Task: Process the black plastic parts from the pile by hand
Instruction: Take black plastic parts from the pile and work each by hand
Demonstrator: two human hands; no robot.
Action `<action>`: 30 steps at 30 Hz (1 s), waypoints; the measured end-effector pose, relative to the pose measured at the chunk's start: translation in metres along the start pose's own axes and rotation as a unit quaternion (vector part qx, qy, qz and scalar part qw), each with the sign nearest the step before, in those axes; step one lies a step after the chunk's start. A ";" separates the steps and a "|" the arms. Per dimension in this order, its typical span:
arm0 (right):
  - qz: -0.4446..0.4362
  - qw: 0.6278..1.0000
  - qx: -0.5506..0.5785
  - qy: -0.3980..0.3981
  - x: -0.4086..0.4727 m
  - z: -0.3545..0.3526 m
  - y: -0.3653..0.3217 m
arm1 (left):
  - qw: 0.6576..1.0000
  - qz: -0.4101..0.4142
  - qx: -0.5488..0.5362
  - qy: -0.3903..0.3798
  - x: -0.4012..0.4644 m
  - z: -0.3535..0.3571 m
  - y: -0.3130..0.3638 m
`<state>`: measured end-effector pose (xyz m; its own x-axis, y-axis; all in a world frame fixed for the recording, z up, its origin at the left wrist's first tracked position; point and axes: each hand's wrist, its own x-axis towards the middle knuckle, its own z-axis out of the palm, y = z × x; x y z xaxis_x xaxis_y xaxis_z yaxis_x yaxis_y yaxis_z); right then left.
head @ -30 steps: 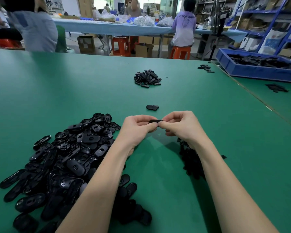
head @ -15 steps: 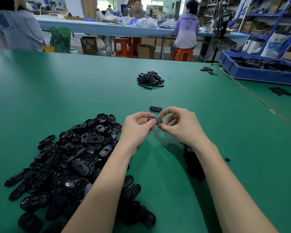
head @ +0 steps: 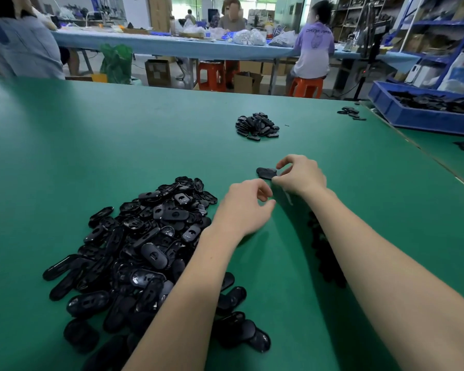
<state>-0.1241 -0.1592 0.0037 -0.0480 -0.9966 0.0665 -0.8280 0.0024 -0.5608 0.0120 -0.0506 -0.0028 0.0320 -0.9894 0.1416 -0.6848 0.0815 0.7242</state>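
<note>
A big pile of black oval plastic parts (head: 145, 245) lies on the green table (head: 118, 145), at my left. My left hand (head: 245, 207) hovers just right of the pile, its fingers loosely curled and holding nothing. My right hand (head: 302, 175) is stretched forward and pinches the right end of a black part (head: 265, 173), which lies on the table against another part like it. A strip of small black scraps (head: 324, 250) sits under my right forearm, partly hidden by it.
A smaller heap of black parts (head: 257, 125) lies farther back in the middle. A blue bin (head: 423, 117) of black pieces stands at the back right, with a few loose parts (head: 350, 112) beside it. People work at a long table behind.
Both hands held one part between them. My left hand has let go and drawn back; my right hand has carried the part forward and set it down by the single part.
</note>
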 end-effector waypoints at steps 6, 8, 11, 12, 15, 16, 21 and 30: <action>-0.014 0.998 0.066 -0.010 -0.038 -0.006 0.011 | 0.993 -0.005 0.118 0.017 -0.001 -0.027 -0.004; -0.026 0.997 0.063 -0.020 -0.054 -0.002 0.015 | 0.981 -0.017 0.185 0.048 -0.001 -0.036 -0.006; -0.051 0.997 0.057 -0.014 -0.071 0.003 0.019 | 0.957 -0.044 0.282 0.058 -0.001 -0.043 -0.010; -0.059 0.997 0.055 -0.013 -0.074 0.004 0.019 | 0.950 -0.055 0.302 0.049 -0.002 -0.044 -0.011; -0.077 0.995 0.058 -0.009 -0.080 0.004 0.018 | 0.939 -0.091 0.332 0.011 -0.005 -0.044 -0.015; -0.079 0.995 0.063 -0.008 -0.081 0.003 0.017 | 0.936 -0.099 0.336 0.004 -0.005 -0.043 -0.016; -0.081 0.993 0.079 -0.020 -0.084 0.000 0.013 | 0.954 -0.108 0.277 0.030 -0.006 -0.045 -0.018; -0.089 0.982 0.155 -0.057 -0.083 -0.003 0.008 | 0.981 -0.066 0.139 0.117 -0.003 -0.038 -0.006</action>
<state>-0.1286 -0.0762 -0.0044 0.1598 -0.9818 0.1027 -0.6065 -0.1797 -0.7745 0.0434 -0.0437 0.0182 0.2788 -0.9315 0.2335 -0.8347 -0.1148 0.5387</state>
